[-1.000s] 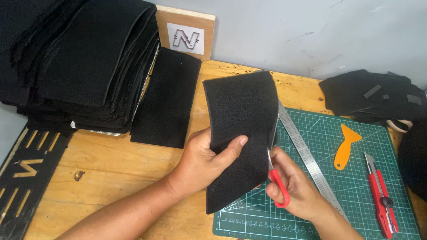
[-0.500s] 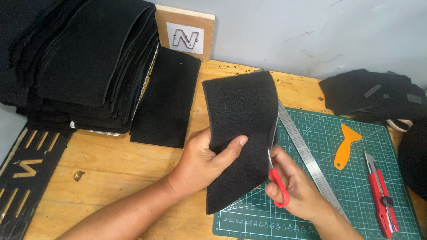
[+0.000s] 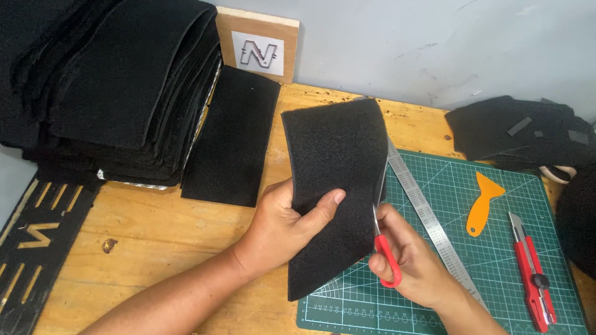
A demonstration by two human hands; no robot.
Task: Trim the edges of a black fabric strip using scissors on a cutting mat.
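Note:
My left hand (image 3: 282, 223) grips a black fuzzy fabric sheet (image 3: 335, 161) by its left edge, thumb across its front, holding it up over the table. My right hand (image 3: 410, 257) holds red-handled scissors (image 3: 383, 248) whose blades run up along the sheet's right edge. The blade tips are partly hidden behind the fabric. Both hands hover above the left part of a green cutting mat (image 3: 496, 260).
A steel ruler (image 3: 428, 217), an orange scraper (image 3: 483, 201) and a red utility knife (image 3: 531, 273) lie on the mat. A tall stack of black fabric (image 3: 112, 87) sits at the left, one flat black piece (image 3: 233, 136) beside it. More black scraps (image 3: 521, 130) lie far right. A small wooden board with a letter sign (image 3: 257, 43) leans against the wall.
Almost nothing differs; the sheet and both hands stay in the same place, with the scissors still at the sheet's right edge.

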